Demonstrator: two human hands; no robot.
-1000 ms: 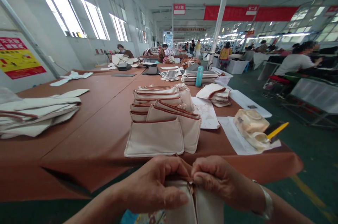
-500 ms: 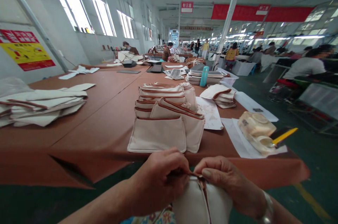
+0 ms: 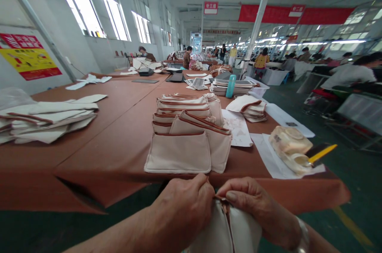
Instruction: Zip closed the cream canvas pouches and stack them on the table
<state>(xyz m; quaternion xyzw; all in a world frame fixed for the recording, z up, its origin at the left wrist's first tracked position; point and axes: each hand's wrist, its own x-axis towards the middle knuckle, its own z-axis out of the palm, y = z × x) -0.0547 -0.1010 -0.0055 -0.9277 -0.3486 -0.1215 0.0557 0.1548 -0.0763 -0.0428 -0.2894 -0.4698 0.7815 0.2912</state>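
Low in front of me, below the table's near edge, is a cream fabric pouch (image 3: 222,231) with a brown-edged opening down its middle. My right hand (image 3: 253,205) pinches the pouch's top end between thumb and fingers. Closed against the other side of that end is my left hand (image 3: 186,209), its knuckles towards me and its fingertips hidden. Just beyond my hands, a row of similar cream pouches (image 3: 179,151) with brown edges stands on the brown-covered table (image 3: 119,141).
Cream fabric pieces (image 3: 56,115) lie in a pile at left. To the right are folded pieces (image 3: 249,108), a glue container (image 3: 289,141) with a yellow-handled tool (image 3: 322,153), and white paper (image 3: 237,127). A turquoise bottle (image 3: 230,86) stands farther back. Several people sit or stand beyond.
My left hand has turned over, knuckles now up, and shifted slightly right at the pouch's top end. My right hand keeps its pinch almost in place.
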